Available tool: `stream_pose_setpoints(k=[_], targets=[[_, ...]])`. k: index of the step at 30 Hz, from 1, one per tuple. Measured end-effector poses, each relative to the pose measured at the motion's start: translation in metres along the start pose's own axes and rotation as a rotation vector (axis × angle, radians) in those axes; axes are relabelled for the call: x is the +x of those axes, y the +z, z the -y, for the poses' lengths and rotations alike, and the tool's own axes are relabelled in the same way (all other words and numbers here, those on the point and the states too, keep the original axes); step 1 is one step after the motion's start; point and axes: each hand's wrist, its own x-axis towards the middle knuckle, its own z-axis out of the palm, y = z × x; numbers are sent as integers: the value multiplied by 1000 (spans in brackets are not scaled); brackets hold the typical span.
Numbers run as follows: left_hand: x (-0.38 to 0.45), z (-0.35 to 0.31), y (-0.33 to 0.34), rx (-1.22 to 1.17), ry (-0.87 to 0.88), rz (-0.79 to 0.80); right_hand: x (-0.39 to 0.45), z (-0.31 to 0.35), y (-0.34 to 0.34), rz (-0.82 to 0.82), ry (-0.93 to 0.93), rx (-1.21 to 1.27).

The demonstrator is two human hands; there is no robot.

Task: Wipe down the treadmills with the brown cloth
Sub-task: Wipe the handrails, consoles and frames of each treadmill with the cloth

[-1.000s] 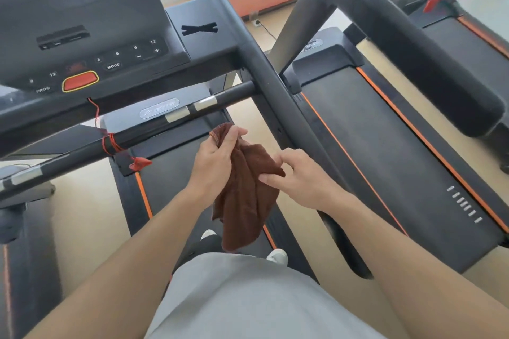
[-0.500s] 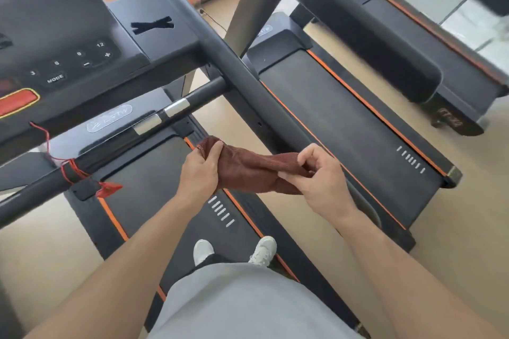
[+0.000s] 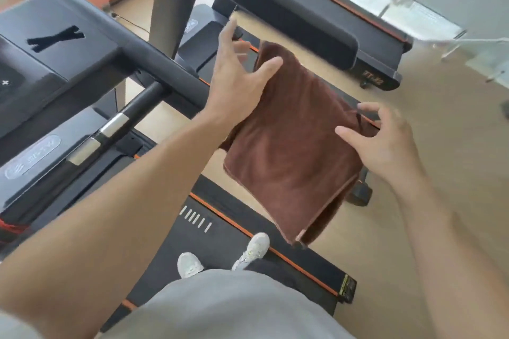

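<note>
The brown cloth (image 3: 292,146) lies spread out and folded double over the right handrail (image 3: 170,74) of the treadmill I stand on, its lower corner hanging free. My left hand (image 3: 237,85) rests over the cloth's upper left edge with fingers spread wide and the thumb on the fabric. My right hand (image 3: 385,143) hovers at the cloth's right edge, fingers apart and curved, fingertips touching it. Neither hand is closed on the cloth. The handrail's far end is hidden under the cloth.
The console (image 3: 55,44) and a crossbar with silver sensors (image 3: 110,126) are at left. My white shoes (image 3: 220,259) stand on the belt (image 3: 220,231). A second treadmill's padded arm (image 3: 289,16) crosses the top, with a third treadmill (image 3: 344,11) beyond. Beige floor (image 3: 440,118) lies right.
The bunched cloth held between both hands has been opened out flat and moved up and right over the handrail. Both hands have let go and spread their fingers. The view has swung right.
</note>
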Motion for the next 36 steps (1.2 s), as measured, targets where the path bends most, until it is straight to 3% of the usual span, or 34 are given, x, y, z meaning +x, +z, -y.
stream_pose_setpoints(k=[2,4,7,10,13,18,23,29,36], targets=[[-2,-1,6,-67,51,-148,12,-4,5,66,-32,-168],[-24,17,15,-185,16,-260,14,-4,23,247,-59,-88],[-86,60,39,-252,-260,-156,11,-10,61,558,-123,-13],[-132,89,65,-243,-533,-28,16,-14,98,707,-240,48],[-124,105,92,-280,-668,-82,26,-9,121,687,-404,-16],[-80,119,131,-409,-635,-402,55,6,135,804,-497,-11],[-46,170,160,-733,-750,-622,84,48,155,905,-583,36],[-6,181,146,-764,-750,-722,82,79,191,692,-794,-102],[25,192,113,-793,-728,-783,89,125,221,567,-886,-134]])
